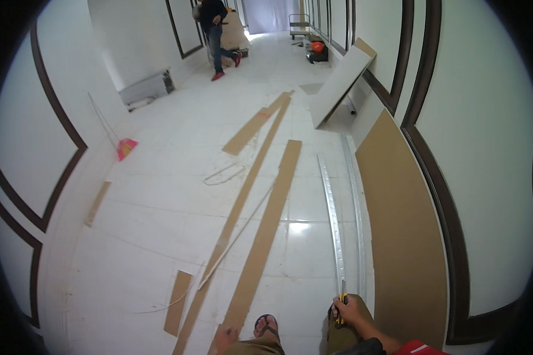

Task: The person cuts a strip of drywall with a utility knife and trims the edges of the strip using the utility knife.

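White-tiled corridor floor [160,207], strewn with brown strips.
Right hand [350,310] clenched round a yellow utility knife [342,305] at the near end of one long metal rail [331,219]; left hand [225,340] fingers spread narrow, pressing one long brown strip [266,231]; four strips counted; another person [216,32] far off.

Left hand [225,340] half cut off below.

Interior corridor under fit-out or renovation. The glossy white tiled floor [160,195] carries long brown board offcut strips [265,236] and a long silver metal rail [333,219]. A large brown board panel [400,236] and a white sheet panel [340,83] lean against the white wall with dark brown moulding frames [450,219]. A metal trolley [298,25] stands at the far end.
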Tool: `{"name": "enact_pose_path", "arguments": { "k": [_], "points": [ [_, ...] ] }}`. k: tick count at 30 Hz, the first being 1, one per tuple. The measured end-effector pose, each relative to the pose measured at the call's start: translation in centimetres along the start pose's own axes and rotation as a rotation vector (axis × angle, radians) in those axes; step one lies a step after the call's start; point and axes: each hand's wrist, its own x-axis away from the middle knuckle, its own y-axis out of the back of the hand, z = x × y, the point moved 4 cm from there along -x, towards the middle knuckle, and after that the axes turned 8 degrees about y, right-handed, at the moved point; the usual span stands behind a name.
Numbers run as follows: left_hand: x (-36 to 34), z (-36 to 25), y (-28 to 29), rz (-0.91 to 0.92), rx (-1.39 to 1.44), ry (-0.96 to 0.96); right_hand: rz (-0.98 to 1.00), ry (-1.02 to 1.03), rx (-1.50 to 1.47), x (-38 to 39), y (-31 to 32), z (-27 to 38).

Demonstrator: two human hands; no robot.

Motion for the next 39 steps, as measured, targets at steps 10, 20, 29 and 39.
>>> {"name": "enact_pose_path", "arguments": {
  "k": [10,20,29,39],
  "points": [
    [14.4,-4.4,6.3,0.179,0.143,0.156,0.014,0.073,-0.085,-2.1,-1.1,-2.8],
    [29.4,-1.3,10.0,0.338,0.278,0.287,-0.024,0.127,0.234,2.3,-0.1,3.2],
    [36.0,3.7,7.2,0.446,0.179,0.134,0.001,0.19,-0.013,4.8,0.0,2.2],
    [26.2,7.4,-2.5,0.042,0.697,-0.025,-0.102,0.175,-0.175,8.2,0.9,2.5]
  ]
}}
